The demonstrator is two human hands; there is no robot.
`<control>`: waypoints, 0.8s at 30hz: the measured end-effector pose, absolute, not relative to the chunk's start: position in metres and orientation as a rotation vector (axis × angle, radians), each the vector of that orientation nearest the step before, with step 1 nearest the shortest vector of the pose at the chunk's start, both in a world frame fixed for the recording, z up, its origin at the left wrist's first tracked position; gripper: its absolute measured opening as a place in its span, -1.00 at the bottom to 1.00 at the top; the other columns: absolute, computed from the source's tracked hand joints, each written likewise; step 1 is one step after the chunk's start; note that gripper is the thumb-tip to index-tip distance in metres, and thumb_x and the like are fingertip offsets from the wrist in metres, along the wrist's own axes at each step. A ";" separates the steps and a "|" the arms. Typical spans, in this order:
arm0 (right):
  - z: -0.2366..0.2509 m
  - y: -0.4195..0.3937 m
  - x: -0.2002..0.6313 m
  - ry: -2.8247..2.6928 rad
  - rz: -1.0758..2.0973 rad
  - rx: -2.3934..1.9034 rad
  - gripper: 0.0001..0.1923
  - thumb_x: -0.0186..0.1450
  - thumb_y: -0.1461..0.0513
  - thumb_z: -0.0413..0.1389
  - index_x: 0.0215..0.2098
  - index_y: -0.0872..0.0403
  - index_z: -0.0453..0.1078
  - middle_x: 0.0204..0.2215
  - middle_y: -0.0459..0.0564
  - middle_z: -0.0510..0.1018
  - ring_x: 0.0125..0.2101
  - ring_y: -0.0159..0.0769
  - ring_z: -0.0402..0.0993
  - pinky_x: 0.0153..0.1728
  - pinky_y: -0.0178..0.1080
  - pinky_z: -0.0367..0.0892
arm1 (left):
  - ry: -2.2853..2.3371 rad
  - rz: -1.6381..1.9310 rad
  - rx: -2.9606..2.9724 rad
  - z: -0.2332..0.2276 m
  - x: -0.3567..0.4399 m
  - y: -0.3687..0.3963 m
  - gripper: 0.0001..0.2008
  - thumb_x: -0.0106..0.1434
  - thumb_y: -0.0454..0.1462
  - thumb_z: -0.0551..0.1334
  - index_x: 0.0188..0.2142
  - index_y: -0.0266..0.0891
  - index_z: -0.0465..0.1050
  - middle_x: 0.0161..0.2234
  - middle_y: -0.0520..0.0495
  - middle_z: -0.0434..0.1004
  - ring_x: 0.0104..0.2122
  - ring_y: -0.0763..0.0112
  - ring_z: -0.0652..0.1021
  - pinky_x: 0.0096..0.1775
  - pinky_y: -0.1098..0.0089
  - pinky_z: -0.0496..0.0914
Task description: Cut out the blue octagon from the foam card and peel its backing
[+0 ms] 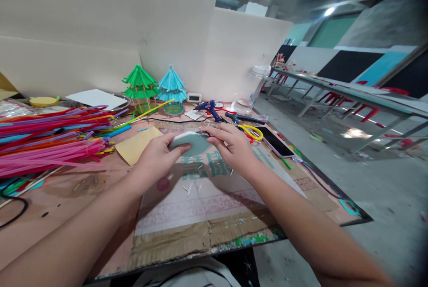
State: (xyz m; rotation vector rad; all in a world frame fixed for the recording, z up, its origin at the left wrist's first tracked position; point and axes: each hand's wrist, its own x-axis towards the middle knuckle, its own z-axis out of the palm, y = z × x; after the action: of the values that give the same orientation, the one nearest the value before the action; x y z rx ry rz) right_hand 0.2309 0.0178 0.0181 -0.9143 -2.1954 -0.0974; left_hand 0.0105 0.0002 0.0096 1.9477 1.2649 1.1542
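Note:
My left hand (154, 158) and my right hand (234, 146) both hold a flat round teal foam disc with a white edge (191, 142) just above the cardboard-covered table (187, 233). The left hand grips its left edge, thumb on top. The fingertips of the right hand pinch its upper right edge. Small white scraps (190, 187) lie on the cardboard under the disc.
A big pile of coloured straws (50, 139) lies at left. Green (140, 84) and blue (171, 86) straw pagodas stand at the back. A yellow card (137, 144), blue glue gun (210, 109), yellow-handled scissors (249, 130) and a phone (276, 142) lie nearby. The table's right edge drops to the floor.

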 end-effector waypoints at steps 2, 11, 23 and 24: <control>0.018 0.017 0.231 -2.201 -0.096 -0.908 -0.63 0.43 0.08 -0.04 0.05 0.02 0.46 -0.37 0.01 0.45 -0.29 -0.24 0.37 -0.26 -0.22 0.27 | 1.262 1.145 1.948 0.009 0.011 0.000 -0.72 0.20 -0.16 0.25 -0.13 -0.16 0.56 -0.26 -0.03 0.64 -0.25 0.19 0.60 -0.18 0.26 0.46; 0.020 0.017 0.233 -2.209 -0.089 -0.926 -0.63 0.43 0.07 -0.04 0.05 0.02 0.46 -0.34 0.02 0.46 -0.29 -0.24 0.38 -0.26 -0.22 0.27 | 1.268 1.139 1.885 0.013 0.012 -0.002 -0.80 0.17 -0.15 0.25 -0.24 -0.14 0.57 -0.48 0.01 0.60 -0.32 0.18 0.60 -0.32 0.30 0.46; 0.023 0.017 0.237 -2.224 -0.124 -0.890 -0.64 0.42 0.11 -0.02 0.06 0.05 0.45 -0.31 0.04 0.48 -0.27 -0.24 0.38 -0.25 -0.21 0.27 | 1.240 1.140 1.800 0.020 0.013 -0.007 -0.75 0.14 -0.13 0.27 -0.22 -0.19 0.55 -0.54 0.01 0.56 -0.35 0.18 0.60 -0.39 0.33 0.46; 0.023 0.018 0.237 -2.222 -0.121 -0.892 -0.64 0.42 0.11 -0.02 0.06 0.06 0.45 -0.30 0.05 0.49 -0.27 -0.24 0.38 -0.25 -0.21 0.28 | 1.243 1.143 1.797 0.020 0.013 -0.006 -0.74 0.14 -0.13 0.27 -0.22 -0.19 0.55 -0.54 0.01 0.56 -0.35 0.18 0.60 -0.39 0.33 0.45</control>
State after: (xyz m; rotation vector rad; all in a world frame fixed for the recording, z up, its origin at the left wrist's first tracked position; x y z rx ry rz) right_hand 0.2369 0.0178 0.0235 -0.8924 -2.2217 -0.1213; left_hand 0.0130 -0.0062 0.0196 1.7970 1.2425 1.1429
